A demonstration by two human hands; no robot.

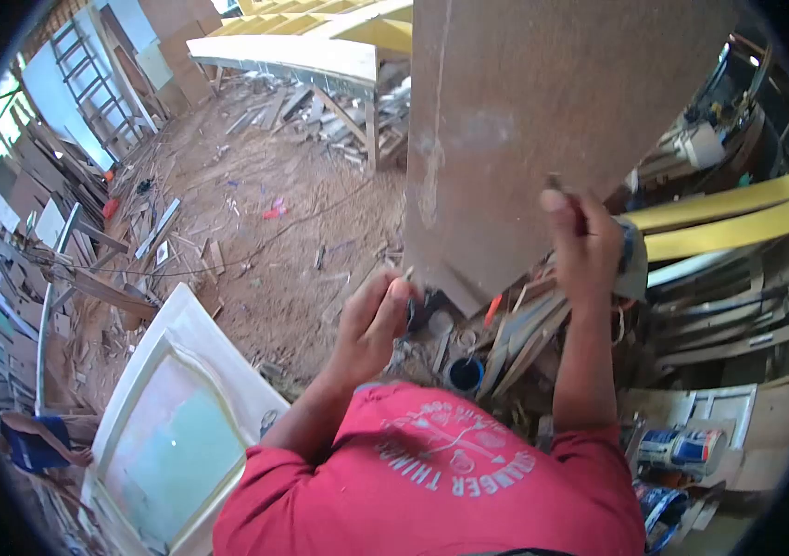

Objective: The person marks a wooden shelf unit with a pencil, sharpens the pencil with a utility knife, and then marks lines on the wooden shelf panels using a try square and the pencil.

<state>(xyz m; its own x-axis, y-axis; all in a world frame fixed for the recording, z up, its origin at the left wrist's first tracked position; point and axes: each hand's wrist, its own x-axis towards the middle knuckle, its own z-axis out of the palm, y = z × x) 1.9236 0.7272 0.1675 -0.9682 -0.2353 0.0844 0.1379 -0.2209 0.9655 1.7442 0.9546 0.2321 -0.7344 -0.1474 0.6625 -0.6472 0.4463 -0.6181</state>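
A large brown board [524, 111] stands upright before me, with pale smears on its face. In front of its right part is my right hand [584, 236], closed, with the dark tip of a small object [554, 181] showing above the fingers. My left hand [378, 315] is closed near the board's lower left corner, thumb against the fingers. A small pale tip [407, 273] sticks out between them. Both objects are too small to name.
At the lower left lies a white-framed panel [172, 435], with a person's arm [51, 437] beyond it. Yellow curved strips [737, 227] are at the right. Wood scraps litter the dirt floor [255, 208]. A blue-rimmed can [465, 373] and paint cans [681, 449] stand nearby.
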